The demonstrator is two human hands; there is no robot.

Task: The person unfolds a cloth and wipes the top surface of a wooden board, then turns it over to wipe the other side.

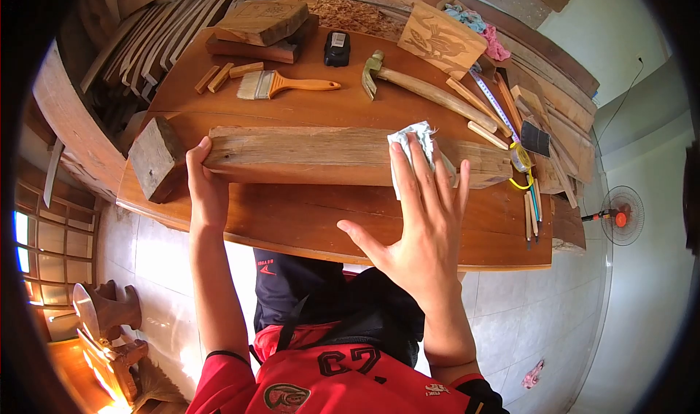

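A long squared wooden beam [306, 150] lies across the table in front of me. Its left end is gripped by my left hand [205, 181], thumb on the top edge and the fingers hidden behind and below. Toward the right part of the beam, my right hand [424, 210] lies flat with fingers spread, pressing a crumpled white cloth [401, 143] against the top face. Part of the cloth is hidden under the fingers. Beside my left hand stands a dark wooden block [157, 159].
Behind the beam are a paintbrush [288, 84], a hammer [423, 86], a black device [337, 48], small wood strips [221, 77] and stacked blocks [262, 28]. A tape measure [519, 157], sandpaper [536, 138] and pencils [534, 202] lie at the right. A carved panel [442, 38] stands farther back.
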